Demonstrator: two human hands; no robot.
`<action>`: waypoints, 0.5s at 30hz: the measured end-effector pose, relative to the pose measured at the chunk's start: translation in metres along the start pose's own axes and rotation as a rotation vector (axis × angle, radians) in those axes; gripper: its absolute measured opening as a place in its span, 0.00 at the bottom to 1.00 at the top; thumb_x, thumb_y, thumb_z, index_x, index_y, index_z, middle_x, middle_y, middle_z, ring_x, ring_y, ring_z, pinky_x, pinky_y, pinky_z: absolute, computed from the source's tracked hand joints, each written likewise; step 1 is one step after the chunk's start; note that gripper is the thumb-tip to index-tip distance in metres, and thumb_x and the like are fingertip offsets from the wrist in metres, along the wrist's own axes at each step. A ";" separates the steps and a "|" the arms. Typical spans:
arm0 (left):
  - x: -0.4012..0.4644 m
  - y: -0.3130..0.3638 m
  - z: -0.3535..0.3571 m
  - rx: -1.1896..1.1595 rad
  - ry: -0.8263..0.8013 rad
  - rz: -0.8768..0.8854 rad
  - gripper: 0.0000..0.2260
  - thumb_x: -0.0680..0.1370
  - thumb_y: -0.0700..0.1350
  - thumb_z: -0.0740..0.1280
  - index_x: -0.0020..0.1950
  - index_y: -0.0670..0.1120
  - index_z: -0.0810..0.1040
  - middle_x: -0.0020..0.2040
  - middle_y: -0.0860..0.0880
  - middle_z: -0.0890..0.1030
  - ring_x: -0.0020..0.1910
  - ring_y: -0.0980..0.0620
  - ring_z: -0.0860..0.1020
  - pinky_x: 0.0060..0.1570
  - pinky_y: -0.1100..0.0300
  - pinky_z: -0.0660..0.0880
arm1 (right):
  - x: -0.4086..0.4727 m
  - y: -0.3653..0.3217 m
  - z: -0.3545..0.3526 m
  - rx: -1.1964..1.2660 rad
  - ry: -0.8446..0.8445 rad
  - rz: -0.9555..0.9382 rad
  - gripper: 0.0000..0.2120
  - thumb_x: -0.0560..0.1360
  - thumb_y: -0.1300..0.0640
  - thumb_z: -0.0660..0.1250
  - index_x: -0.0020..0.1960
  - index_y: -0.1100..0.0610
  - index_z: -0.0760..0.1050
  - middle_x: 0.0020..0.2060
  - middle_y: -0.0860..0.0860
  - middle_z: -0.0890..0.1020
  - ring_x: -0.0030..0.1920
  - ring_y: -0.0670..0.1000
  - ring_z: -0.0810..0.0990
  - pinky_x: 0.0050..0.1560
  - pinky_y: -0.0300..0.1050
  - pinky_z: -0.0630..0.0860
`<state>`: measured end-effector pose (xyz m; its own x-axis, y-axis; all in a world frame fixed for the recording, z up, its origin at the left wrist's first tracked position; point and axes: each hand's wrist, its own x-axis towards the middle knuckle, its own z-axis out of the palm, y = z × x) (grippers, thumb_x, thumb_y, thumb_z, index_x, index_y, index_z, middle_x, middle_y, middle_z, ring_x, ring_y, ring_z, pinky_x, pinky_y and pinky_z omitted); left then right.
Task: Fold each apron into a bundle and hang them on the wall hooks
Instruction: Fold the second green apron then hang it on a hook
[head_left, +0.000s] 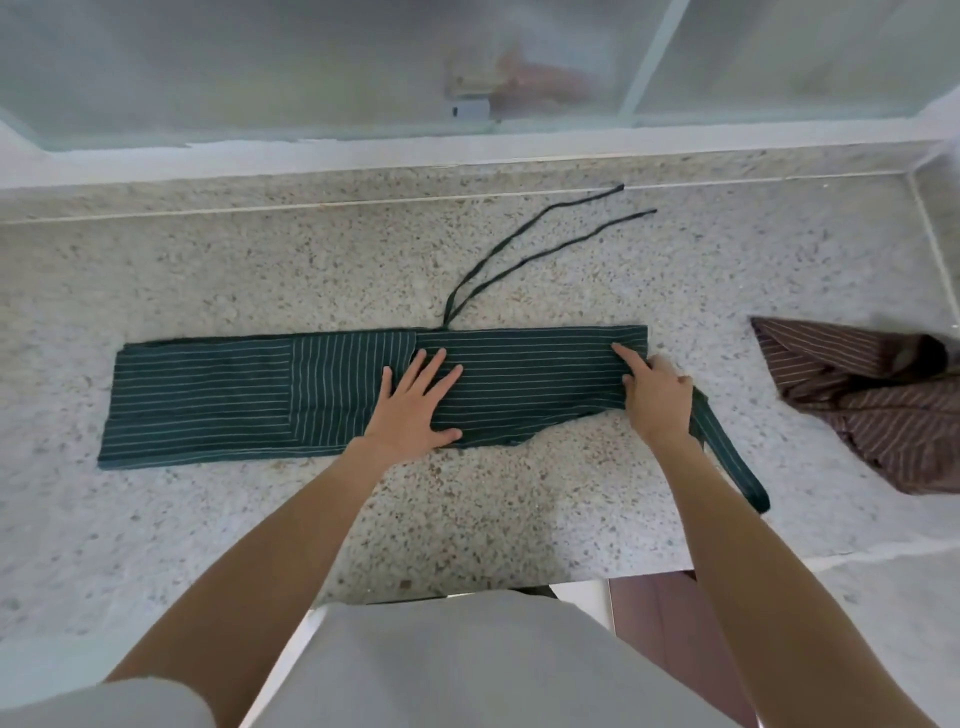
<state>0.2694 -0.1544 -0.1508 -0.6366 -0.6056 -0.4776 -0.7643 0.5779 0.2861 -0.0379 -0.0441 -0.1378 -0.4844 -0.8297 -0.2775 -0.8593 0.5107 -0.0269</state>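
green apron (208, 400): lies flat on the speckled counter (311, 519) as a long narrow strip running left to right, so the lengthwise folds look done.
waist ties (540, 244): trail from the strip's far edge toward the window sill.
neck strap (727, 457): hangs off the strip's right end, toward the near side.
left hand (415, 405): fingers spread, palm pressing the strip's middle flat.
right hand (657, 389): pinching the right end, index finger laid on top.
brown apron (872, 405): crumpled at far right, well apart, not yet folded.
left to do: probably rolling this strip into a bundle, folding the brown one, hanging both; no hooks in view.
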 end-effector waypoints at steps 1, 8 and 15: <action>-0.001 0.000 0.001 -0.010 0.007 0.000 0.38 0.75 0.64 0.61 0.76 0.57 0.42 0.77 0.54 0.38 0.75 0.51 0.36 0.71 0.40 0.38 | 0.001 0.001 0.003 -0.017 0.003 0.029 0.21 0.81 0.54 0.54 0.73 0.46 0.59 0.59 0.60 0.72 0.55 0.60 0.72 0.58 0.56 0.65; -0.036 -0.018 0.001 -0.513 0.419 -0.033 0.18 0.79 0.43 0.63 0.69 0.50 0.68 0.74 0.53 0.60 0.73 0.55 0.55 0.67 0.63 0.58 | -0.038 -0.035 0.000 0.226 0.379 -0.038 0.11 0.74 0.62 0.65 0.57 0.58 0.78 0.62 0.60 0.72 0.60 0.61 0.68 0.60 0.55 0.68; -0.107 -0.109 0.017 -0.509 0.475 -0.426 0.17 0.79 0.40 0.62 0.67 0.48 0.71 0.70 0.49 0.67 0.70 0.47 0.63 0.67 0.52 0.63 | -0.087 -0.200 0.026 0.417 0.137 -0.638 0.12 0.78 0.56 0.58 0.54 0.58 0.78 0.58 0.54 0.77 0.60 0.56 0.74 0.59 0.53 0.72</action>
<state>0.4224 -0.1436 -0.1451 -0.1694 -0.9505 -0.2605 -0.8307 -0.0045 0.5568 0.1805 -0.0685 -0.1331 0.0445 -0.9984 0.0339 -0.8594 -0.0556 -0.5083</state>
